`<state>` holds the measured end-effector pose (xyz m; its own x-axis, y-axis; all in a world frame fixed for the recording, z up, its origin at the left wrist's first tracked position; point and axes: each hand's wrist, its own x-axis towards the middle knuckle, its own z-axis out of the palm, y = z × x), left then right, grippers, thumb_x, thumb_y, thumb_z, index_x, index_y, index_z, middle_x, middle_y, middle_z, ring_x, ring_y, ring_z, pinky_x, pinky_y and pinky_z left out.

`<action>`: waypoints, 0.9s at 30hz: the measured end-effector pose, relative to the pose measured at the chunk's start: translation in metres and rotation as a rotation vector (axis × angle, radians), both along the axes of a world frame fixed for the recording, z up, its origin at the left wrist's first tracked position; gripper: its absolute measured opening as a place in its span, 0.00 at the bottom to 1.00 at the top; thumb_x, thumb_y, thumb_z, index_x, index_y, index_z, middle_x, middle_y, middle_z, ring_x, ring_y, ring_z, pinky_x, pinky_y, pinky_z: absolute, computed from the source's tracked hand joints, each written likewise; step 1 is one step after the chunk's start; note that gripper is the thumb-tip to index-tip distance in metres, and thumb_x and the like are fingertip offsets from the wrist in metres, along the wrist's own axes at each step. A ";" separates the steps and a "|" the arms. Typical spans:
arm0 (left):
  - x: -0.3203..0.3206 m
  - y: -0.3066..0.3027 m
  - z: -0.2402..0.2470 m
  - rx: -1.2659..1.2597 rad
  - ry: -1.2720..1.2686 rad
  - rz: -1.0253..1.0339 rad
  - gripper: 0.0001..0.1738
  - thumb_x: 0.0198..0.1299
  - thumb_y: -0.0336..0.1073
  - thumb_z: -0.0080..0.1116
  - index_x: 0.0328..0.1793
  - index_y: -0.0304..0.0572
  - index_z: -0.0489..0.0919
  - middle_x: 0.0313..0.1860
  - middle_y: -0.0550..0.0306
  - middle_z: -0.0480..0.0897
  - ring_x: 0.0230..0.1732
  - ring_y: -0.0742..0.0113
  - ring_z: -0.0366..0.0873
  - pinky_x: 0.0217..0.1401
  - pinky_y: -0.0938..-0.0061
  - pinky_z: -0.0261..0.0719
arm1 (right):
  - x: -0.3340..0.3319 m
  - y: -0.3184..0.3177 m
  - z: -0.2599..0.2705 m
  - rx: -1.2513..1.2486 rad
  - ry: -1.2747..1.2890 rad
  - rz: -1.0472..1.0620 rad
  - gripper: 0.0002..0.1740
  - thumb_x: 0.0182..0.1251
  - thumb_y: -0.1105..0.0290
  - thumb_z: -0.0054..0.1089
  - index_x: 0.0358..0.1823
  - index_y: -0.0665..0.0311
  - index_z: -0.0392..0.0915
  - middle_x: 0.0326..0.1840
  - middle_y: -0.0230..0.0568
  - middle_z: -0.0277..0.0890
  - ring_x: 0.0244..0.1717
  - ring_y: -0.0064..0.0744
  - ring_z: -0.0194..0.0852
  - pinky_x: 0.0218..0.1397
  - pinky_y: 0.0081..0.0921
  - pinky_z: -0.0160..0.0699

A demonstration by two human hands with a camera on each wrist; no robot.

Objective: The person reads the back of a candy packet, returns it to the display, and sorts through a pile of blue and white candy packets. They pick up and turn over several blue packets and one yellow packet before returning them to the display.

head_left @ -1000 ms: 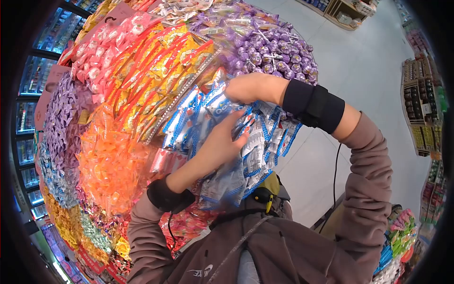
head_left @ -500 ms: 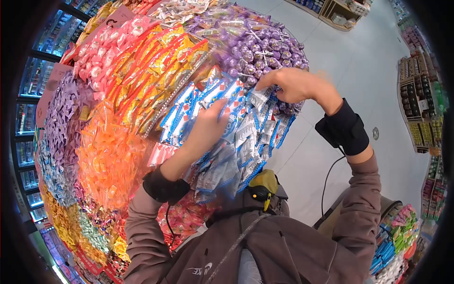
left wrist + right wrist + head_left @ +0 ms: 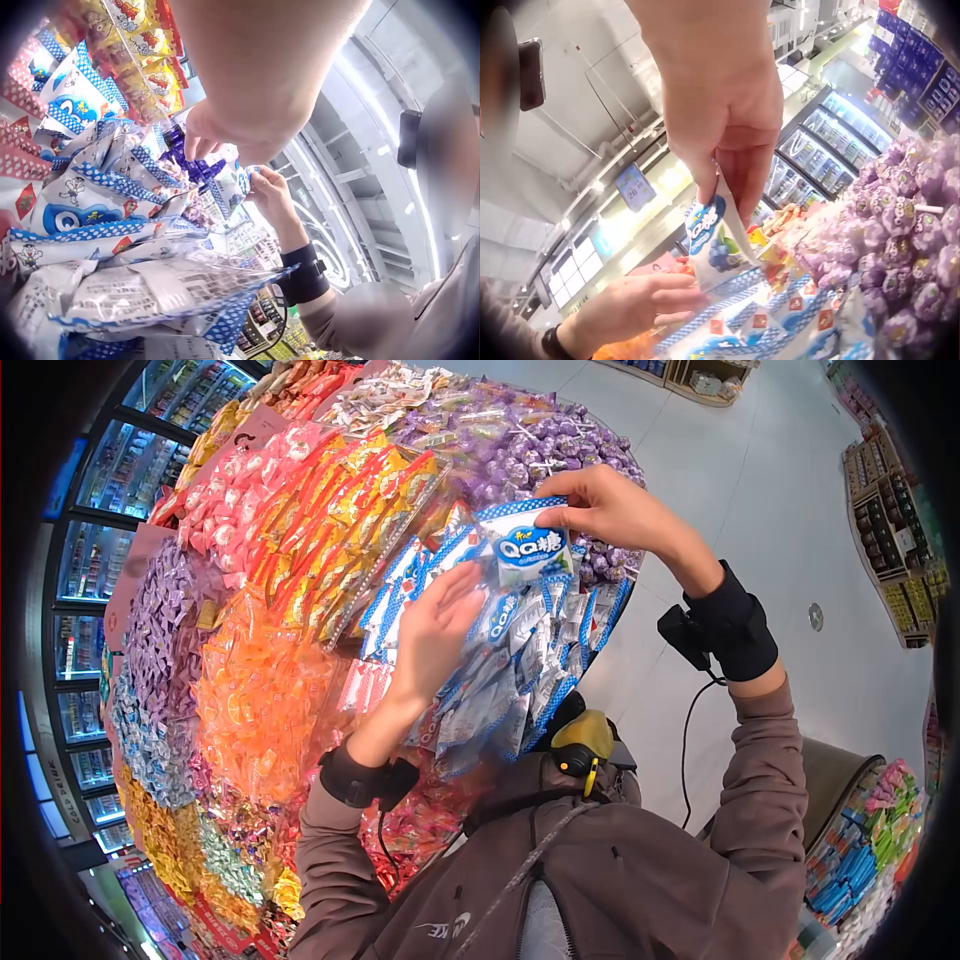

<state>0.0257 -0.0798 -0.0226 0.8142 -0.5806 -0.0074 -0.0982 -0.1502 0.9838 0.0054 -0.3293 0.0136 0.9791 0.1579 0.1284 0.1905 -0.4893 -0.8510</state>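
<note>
A blue-and-white gummy candy packet (image 3: 530, 550) marked QQ is pinched at its upper edge between the thumb and fingers of my right hand (image 3: 615, 510). Its printed front faces up, and blue berries show on it in the right wrist view (image 3: 721, 251). Below it lies a heap of similar packets (image 3: 515, 670), several with their grey backs upward. My left hand (image 3: 432, 630), fingers extended, is over the left part of this heap. Seen from the right wrist, the left hand (image 3: 634, 304) has its fingertips close beside the packets.
Purple-wrapped lollipops (image 3: 560, 455) lie beyond the packets. A beaded divider strip borders yellow-and-red bags (image 3: 330, 530) on the left, with orange-wrapped candies (image 3: 265, 700) nearer. Grey floor (image 3: 740, 490) and stocked shelves (image 3: 885, 530) lie to the right.
My right hand, earlier down among the packets, has drawn back and now holds one raised with its front showing. My left hand has shifted slightly left, its fingers straighter.
</note>
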 end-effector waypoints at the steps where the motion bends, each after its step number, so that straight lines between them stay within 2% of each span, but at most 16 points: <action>1: -0.003 0.001 0.002 -0.020 0.070 -0.010 0.22 0.62 0.31 0.50 0.60 0.25 0.65 0.57 0.44 0.72 0.58 0.61 0.71 0.59 0.73 0.70 | -0.002 0.004 0.001 0.065 0.052 0.024 0.16 0.58 0.66 0.59 0.41 0.72 0.76 0.29 0.44 0.78 0.26 0.29 0.77 0.31 0.23 0.74; 3: -0.010 0.005 0.007 -0.062 0.211 -0.028 0.22 0.63 0.32 0.50 0.60 0.25 0.65 0.56 0.45 0.72 0.57 0.62 0.72 0.57 0.73 0.72 | -0.007 0.013 0.000 0.200 0.089 0.048 0.15 0.58 0.66 0.60 0.40 0.72 0.77 0.27 0.37 0.76 0.25 0.20 0.73 0.29 0.18 0.74; 5: -0.020 0.008 0.015 -0.058 0.292 -0.030 0.22 0.63 0.32 0.49 0.60 0.25 0.65 0.51 0.47 0.76 0.49 0.65 0.76 0.51 0.76 0.77 | -0.015 0.021 0.006 0.250 0.178 0.034 0.13 0.59 0.66 0.60 0.40 0.68 0.77 0.25 0.28 0.75 0.26 0.14 0.71 0.29 0.15 0.72; 7: -0.026 0.012 0.018 -0.044 0.355 -0.029 0.21 0.63 0.32 0.49 0.59 0.25 0.66 0.48 0.48 0.78 0.45 0.66 0.78 0.49 0.76 0.79 | -0.019 0.029 0.005 0.304 0.196 0.017 0.14 0.59 0.66 0.59 0.40 0.71 0.77 0.25 0.32 0.75 0.25 0.16 0.72 0.27 0.16 0.74; 8: -0.028 0.011 0.016 -0.088 0.366 -0.023 0.20 0.63 0.31 0.48 0.58 0.25 0.67 0.45 0.49 0.79 0.40 0.66 0.80 0.47 0.76 0.80 | -0.021 0.033 0.006 0.320 0.201 0.008 0.14 0.58 0.68 0.59 0.40 0.72 0.77 0.25 0.35 0.76 0.25 0.19 0.73 0.27 0.18 0.76; 9: -0.031 0.012 0.016 -0.093 0.371 -0.016 0.20 0.63 0.31 0.48 0.58 0.24 0.67 0.44 0.49 0.79 0.39 0.66 0.81 0.47 0.76 0.80 | -0.022 0.035 0.007 0.335 0.208 0.000 0.15 0.58 0.69 0.58 0.41 0.74 0.77 0.25 0.38 0.76 0.25 0.21 0.74 0.27 0.19 0.77; 16: -0.041 0.021 0.020 -0.082 0.370 0.007 0.19 0.62 0.30 0.48 0.57 0.24 0.68 0.44 0.48 0.80 0.41 0.64 0.81 0.46 0.76 0.81 | -0.024 0.047 -0.010 0.373 0.227 -0.078 0.15 0.58 0.68 0.58 0.40 0.74 0.77 0.20 0.36 0.74 0.21 0.22 0.74 0.24 0.19 0.75; 23: -0.044 0.022 0.021 -0.114 0.331 -0.017 0.19 0.62 0.31 0.49 0.56 0.24 0.69 0.45 0.47 0.80 0.42 0.64 0.80 0.47 0.74 0.81 | -0.027 0.051 -0.014 0.380 0.241 -0.108 0.15 0.58 0.68 0.58 0.41 0.74 0.77 0.19 0.34 0.73 0.20 0.19 0.71 0.22 0.19 0.75; 27: -0.045 0.023 0.023 -0.092 0.366 -0.040 0.19 0.62 0.34 0.50 0.55 0.26 0.71 0.45 0.51 0.79 0.43 0.69 0.78 0.48 0.76 0.79 | -0.030 0.050 -0.014 0.401 0.267 -0.094 0.14 0.60 0.66 0.58 0.40 0.70 0.78 0.21 0.31 0.75 0.20 0.15 0.70 0.22 0.15 0.72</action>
